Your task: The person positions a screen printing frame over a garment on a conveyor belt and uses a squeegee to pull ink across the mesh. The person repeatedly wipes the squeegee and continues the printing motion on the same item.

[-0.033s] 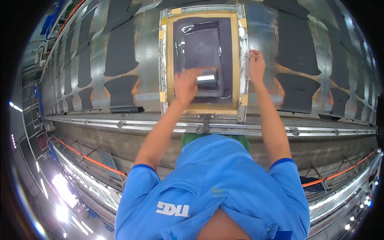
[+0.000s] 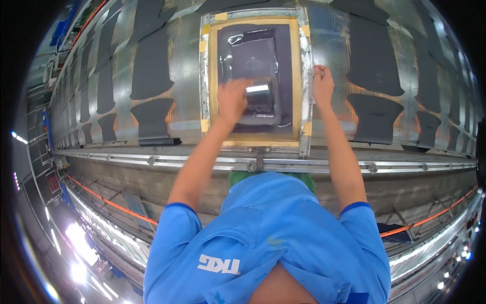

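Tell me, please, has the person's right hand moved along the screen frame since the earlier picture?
No. The right hand sits at the same spot on the right rail of the screen frame, just as before; the left hand also matches.

Only screen here: rectangular printing screen w/ silver metal frame, tan border and dark mesh centre [image 2: 255,20], lying flat on the long table, top-centre of view. Yellowish tape patches [image 2: 202,44] on frame's left edge and corners. White logo patch [image 2: 218,264] on blue shirt, bottom centre. No packages or signs.
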`<state>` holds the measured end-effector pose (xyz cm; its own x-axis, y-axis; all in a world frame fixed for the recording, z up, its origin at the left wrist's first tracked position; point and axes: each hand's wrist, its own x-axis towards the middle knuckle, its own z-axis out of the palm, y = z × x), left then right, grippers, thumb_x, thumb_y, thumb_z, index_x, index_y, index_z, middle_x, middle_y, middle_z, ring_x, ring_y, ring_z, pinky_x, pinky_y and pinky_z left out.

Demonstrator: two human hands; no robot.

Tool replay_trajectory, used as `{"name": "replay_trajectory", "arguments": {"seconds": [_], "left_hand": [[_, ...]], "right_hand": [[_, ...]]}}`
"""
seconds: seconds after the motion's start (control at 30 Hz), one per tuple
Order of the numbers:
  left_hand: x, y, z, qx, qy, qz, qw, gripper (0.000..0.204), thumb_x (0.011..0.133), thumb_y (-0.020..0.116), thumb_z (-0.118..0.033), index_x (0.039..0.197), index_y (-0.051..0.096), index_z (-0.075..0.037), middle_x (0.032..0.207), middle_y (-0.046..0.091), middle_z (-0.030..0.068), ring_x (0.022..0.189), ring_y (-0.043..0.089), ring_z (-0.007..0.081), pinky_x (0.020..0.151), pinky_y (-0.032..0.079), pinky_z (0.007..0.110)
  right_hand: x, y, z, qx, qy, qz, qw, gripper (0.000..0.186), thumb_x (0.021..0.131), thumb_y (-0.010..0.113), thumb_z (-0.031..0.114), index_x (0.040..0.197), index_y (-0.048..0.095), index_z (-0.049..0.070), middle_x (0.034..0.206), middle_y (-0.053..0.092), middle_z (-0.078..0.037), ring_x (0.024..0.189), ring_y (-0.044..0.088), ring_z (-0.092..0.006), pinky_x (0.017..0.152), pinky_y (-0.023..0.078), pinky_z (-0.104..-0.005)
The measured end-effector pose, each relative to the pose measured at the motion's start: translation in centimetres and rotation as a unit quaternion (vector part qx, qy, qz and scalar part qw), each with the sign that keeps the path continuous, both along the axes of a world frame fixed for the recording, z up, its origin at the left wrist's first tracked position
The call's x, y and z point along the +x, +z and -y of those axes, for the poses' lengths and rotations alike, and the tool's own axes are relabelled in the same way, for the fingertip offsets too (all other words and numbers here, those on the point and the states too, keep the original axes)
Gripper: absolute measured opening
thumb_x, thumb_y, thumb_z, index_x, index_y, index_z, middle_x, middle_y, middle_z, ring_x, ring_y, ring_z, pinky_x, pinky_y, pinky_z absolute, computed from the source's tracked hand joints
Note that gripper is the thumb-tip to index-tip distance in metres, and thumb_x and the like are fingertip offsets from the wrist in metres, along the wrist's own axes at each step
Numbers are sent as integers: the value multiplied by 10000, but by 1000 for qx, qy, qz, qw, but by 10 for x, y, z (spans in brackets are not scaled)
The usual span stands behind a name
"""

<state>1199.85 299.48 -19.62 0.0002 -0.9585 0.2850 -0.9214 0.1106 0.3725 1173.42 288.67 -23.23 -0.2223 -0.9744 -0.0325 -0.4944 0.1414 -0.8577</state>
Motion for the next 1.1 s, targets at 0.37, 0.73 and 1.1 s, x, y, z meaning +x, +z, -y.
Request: {"name": "replay_trajectory", "arguments": {"seconds": [0.37,0.73,1.1], "left_hand": [[41,-11,191,31,-24,112,993,281,787,633,-83,1039,729,-165,971,718,67,920,679,285,766,494,462],[-12,-13,-17,29,-33,82,996,347,697,657,6,990,695,-175,971,675,-28,936,629,189,782,395,409],[-29,2,-148,29,-44,3,999,369,798,574,-18,1151,633,-107,1206,642,18,1145,581,202,916,402,439]], "right_hand": [[1,8,-2,6,-3,7,1000,242,994,560,285,1072,663,80,771,674,-180,713,661,-333,720,481,-449],[-2,-5,0,-23,1,-1,1000,262,981,577,296,1064,669,65,810,685,-167,763,663,-333,725,483,-430],[-1,10,17,-89,34,5,995,226,950,594,229,1042,718,64,1002,713,-140,958,663,-264,873,492,-368]]}}
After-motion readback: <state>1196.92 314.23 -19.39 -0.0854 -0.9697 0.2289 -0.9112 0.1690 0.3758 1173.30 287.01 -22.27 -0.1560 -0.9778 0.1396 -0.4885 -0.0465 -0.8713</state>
